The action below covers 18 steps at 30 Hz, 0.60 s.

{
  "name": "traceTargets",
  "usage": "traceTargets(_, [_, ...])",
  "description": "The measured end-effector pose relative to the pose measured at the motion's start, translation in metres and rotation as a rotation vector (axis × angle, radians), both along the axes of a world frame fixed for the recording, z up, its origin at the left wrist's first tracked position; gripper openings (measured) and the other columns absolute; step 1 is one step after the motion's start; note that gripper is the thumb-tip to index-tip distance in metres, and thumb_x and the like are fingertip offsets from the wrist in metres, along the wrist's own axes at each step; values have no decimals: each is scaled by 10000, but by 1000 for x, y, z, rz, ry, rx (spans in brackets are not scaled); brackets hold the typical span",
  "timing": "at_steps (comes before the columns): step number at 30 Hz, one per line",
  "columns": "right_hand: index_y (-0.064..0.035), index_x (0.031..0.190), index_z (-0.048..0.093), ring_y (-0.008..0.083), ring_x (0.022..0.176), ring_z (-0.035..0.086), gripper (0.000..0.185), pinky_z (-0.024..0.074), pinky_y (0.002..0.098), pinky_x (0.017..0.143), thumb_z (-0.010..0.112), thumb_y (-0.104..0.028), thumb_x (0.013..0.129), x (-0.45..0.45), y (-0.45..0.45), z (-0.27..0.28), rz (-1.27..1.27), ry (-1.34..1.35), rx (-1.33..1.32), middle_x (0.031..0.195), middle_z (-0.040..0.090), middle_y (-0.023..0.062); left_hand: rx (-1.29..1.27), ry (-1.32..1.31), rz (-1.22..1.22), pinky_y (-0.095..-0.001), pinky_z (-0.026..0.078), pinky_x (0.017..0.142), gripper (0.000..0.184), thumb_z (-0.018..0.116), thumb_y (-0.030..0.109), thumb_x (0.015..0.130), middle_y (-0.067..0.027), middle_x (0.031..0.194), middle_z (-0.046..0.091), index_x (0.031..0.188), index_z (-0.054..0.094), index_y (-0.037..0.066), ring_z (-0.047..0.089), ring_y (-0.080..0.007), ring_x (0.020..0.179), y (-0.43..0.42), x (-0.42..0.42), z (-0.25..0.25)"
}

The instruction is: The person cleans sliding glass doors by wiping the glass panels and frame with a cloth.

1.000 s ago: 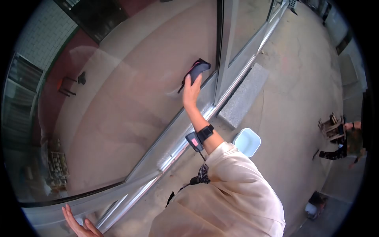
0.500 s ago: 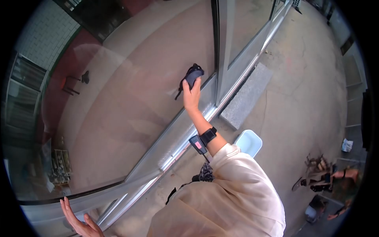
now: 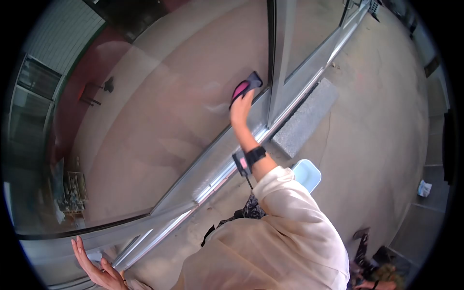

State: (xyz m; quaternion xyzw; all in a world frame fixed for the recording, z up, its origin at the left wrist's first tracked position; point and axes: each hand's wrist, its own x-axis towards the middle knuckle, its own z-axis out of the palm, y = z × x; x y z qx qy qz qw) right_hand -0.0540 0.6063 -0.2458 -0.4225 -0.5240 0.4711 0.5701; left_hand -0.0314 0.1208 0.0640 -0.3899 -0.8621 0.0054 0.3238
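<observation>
My right hand [image 3: 241, 110] is closed on a dark grey cloth [image 3: 254, 80] with a pink patch, held against the large glass pane [image 3: 164, 130] near its lower right corner. A black band and a small dark device sit on that forearm. My left hand [image 3: 99, 270] holds nothing; its fingers are spread beside the grey metal window frame [image 3: 176, 193] at the lower left. Part of that hand is cut off by the bottom edge.
A grey stone block [image 3: 305, 118] lies along the frame's foot. A pale blue basin [image 3: 308, 175] stands on the floor, partly behind my sleeve. At the lower right another person [image 3: 379, 278] is partly visible. Through the glass show a red stool [image 3: 89, 94] and a rack [image 3: 75, 192].
My right hand has turned and shifted slightly right and up with the cloth, whose pink part now shows. The other person appears lower in view. My left hand stays nearly in place.
</observation>
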Motion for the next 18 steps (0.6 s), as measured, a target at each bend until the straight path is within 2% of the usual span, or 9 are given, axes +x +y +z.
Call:
traceTargets(3, [87, 1404, 266, 414, 1403, 207, 626, 170, 449, 1147, 506, -23, 837, 7, -58, 17, 93, -113, 497, 1476, 285, 253, 38, -25, -36, -454, 306, 1081, 541, 425, 369, 991, -191, 1341, 518, 1374, 413, -13, 419, -370, 1304, -2, -1, 0])
traceTargets(5, [69, 1356, 343, 389, 1417, 194, 553, 181, 443, 1146, 507, -28, 837, 3, -51, 21, 52, -85, 464, 1490, 273, 236, 56, -38, -12, -468, 328, 1062, 542, 437, 382, 986, -202, 1331, 523, 1377, 410, 8, 429, -402, 1286, 2, -2, -3])
traceTargets(7, [50, 1265, 424, 355, 1303, 358, 412, 259, 416, 1102, 461, 27, 855, -4, -19, 36, -26, -49, 456, 1362, 406, 206, 81, -41, -41, -477, 357, 1038, 523, 469, 357, 978, -206, 1318, 533, 1386, 400, 37, 453, -428, 1260, -13, 4, -2])
traceTargets(8, [60, 1255, 439, 354, 1211, 431, 392, 292, 415, 1072, 468, 46, 864, -7, -34, 106, -37, 112, 548, 1267, 462, 194, 89, -55, -18, -474, 364, 1032, 510, 480, 352, 975, -211, 1307, 539, 1384, 411, 56, 457, -432, 1256, -21, 6, -2])
traceTargets(10, [71, 1300, 453, 360, 1278, 420, 439, 271, 374, 1090, 476, 69, 862, -27, -32, 150, -260, -72, 819, 1372, 455, 219, 126, -23, -47, -469, 412, 985, 511, 480, 393, 970, -214, 1274, 560, 1379, 425, 91, 480, -431, 1236, -40, 0, -5])
traceTargets(11, [38, 1129, 546, 424, 1293, 386, 287, 262, 470, 1070, 577, -12, 848, -33, -53, 207, -156, 143, 999, 1389, 450, 230, 159, -20, 16, -469, 412, 985, 511, 480, 393, 970, -214, 1274, 560, 1379, 425, 91, 480, -431, 1236, -50, -1, -6])
traceTargets(14, [-55, 1044, 613, 399, 1285, 419, 245, 262, 522, 1029, 629, -166, 827, -47, -118, 288, -131, 113, 1348, 1348, 523, 157, 188, 6, -6, -461, 432, 963, 526, 484, 419, 961, -203, 1239, 588, 1372, 431, 94, 496, -422, 1223, -74, 3, -9])
traceTargets(16, [-161, 1051, 646, 369, 1257, 458, 255, 256, 528, 1022, 636, -223, 804, -73, -184, 282, -31, 73, 1437, 1310, 565, 85, 229, 0, 18, -457, 442, 951, 530, 487, 440, 954, -197, 1217, 603, 1353, 447, 94, 507, -422, 1210, -100, -2, -21])
traceTargets(18, [-299, 1111, 654, 290, 1210, 508, 360, 248, 508, 1022, 655, -236, 757, -80, -241, 222, 165, -115, 1586, 1285, 584, -5, 265, 3, 88, -457, 442, 950, 524, 488, 441, 952, -199, 1218, 603, 1343, 455, 93, 509, -423, 1207, -127, -3, -34])
